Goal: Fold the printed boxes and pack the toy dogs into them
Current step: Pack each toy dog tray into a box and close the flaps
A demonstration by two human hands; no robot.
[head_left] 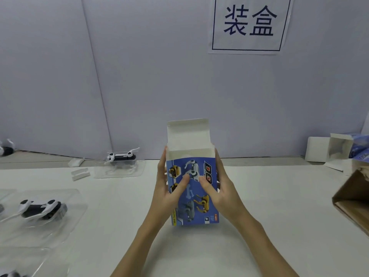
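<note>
Hands: left hand and right hand clasp the printed box from either side, thumbs on its blue face.
Box: upright above the table — top flap open, inside looks empty.
Dogs: toy dog near left in its clear tray; second dog farther back.
Progress: box formed, I judge — no dog packed, top not closed.
</note>
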